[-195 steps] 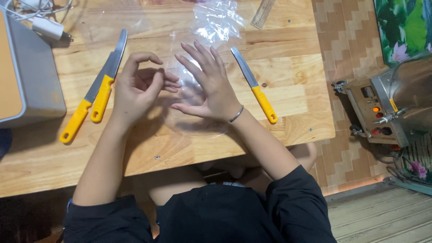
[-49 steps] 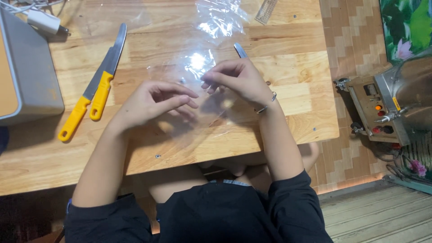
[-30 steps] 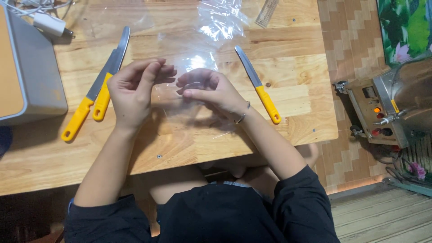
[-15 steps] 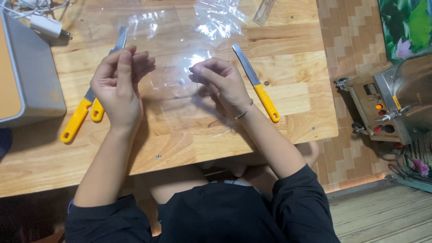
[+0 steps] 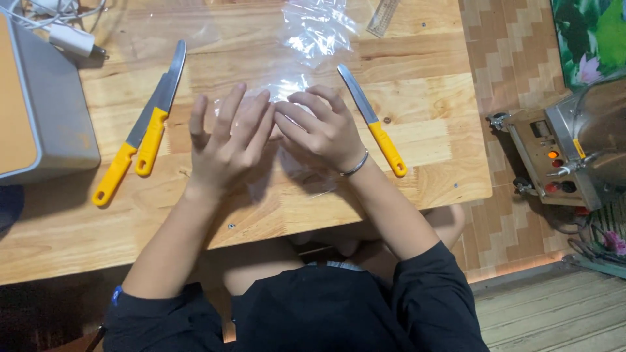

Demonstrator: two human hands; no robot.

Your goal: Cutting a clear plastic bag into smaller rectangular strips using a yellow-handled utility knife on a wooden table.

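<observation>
A clear plastic bag lies flat on the wooden table, partly under both hands. My left hand presses flat on it with fingers spread. My right hand rests on the bag beside it, fingers curled toward the left hand's fingertips; whether it pinches the film I cannot tell. A silver bracelet circles the right wrist. One yellow-handled knife lies just right of my right hand. Two more yellow-handled knives lie side by side left of my left hand.
More crumpled clear plastic lies at the table's far edge beside a small ruler. A grey box and a white charger with cable sit at the left. A metal machine stands on the floor to the right.
My hands, apart half a second ago with the left one raised over the knives, have come together. The left hand now lies flat on the bag, fingertips meeting the right hand's.
</observation>
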